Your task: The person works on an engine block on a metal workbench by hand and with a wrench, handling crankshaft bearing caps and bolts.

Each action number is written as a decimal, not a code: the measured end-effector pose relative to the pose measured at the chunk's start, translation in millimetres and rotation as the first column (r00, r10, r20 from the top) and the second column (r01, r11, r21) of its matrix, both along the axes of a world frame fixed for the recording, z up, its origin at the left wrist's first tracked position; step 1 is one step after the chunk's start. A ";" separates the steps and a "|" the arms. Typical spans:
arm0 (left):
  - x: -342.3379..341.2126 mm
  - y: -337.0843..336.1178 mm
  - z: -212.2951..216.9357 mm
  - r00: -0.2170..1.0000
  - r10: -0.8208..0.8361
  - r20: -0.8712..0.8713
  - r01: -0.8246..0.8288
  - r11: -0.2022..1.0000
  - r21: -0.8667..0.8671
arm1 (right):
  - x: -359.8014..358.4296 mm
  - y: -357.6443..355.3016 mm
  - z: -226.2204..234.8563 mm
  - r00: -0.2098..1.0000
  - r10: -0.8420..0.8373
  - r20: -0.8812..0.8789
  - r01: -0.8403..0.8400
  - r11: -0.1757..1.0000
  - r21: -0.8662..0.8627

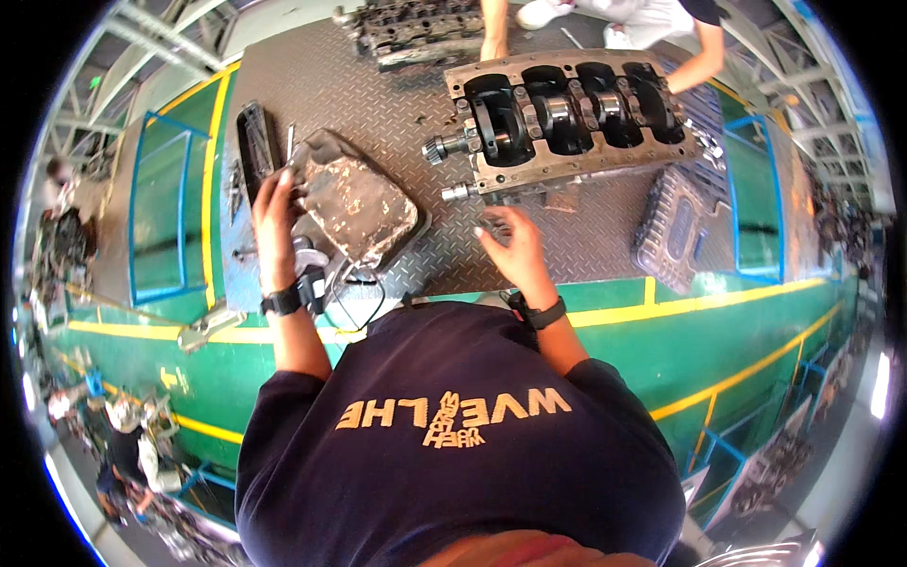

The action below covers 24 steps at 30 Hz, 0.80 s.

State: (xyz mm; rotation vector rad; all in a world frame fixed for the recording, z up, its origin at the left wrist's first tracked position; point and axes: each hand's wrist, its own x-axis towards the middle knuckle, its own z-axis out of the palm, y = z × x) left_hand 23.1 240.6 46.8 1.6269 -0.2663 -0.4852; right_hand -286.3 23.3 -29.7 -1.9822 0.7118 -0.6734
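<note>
My left hand (273,225) is at the left edge of a worn, dirty oil pan (364,203). Its fingers are stretched out beside the pan's dark rim, and nothing shows in its grip. My right hand (515,248) is just below the near left corner of a large engine block (576,163). Thumb and fingers curl around a small dark piece whose kind I cannot make out. The block lies with its crankshaft (557,113) facing up. At its left end a toothed gear (436,149) sticks out.
Everything rests on a tread-plate table (557,248). A long dark tray (255,142) stands far left. A grey tool case (673,227) lies at the right. Behind is another engine part (416,33). Across the table, a person's hand (694,71) is at the block's far right side.
</note>
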 end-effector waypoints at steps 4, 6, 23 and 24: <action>-67.1 -62.2 -1.5 0.998 -0.025 0.050 0.021 0.998 0.063 | -54.7 -47.9 -6.9 0.999 -0.021 -0.028 0.022 0.999 0.027; -98.0 -88.3 -5.4 0.997 -0.060 0.047 0.054 0.991 0.124 | -84.2 -73.5 -10.9 0.999 -0.038 -0.038 0.041 0.996 0.084; -153.4 -167.1 -91.7 0.996 0.085 -0.039 -0.076 0.979 0.188 | -141.5 -205.9 -20.6 0.973 -0.223 0.050 0.213 0.963 0.164; -152.6 -172.7 -86.4 0.998 0.067 -0.018 -0.061 0.971 0.233 | -138.1 -205.0 -9.9 0.967 -0.243 0.071 0.232 0.963 0.136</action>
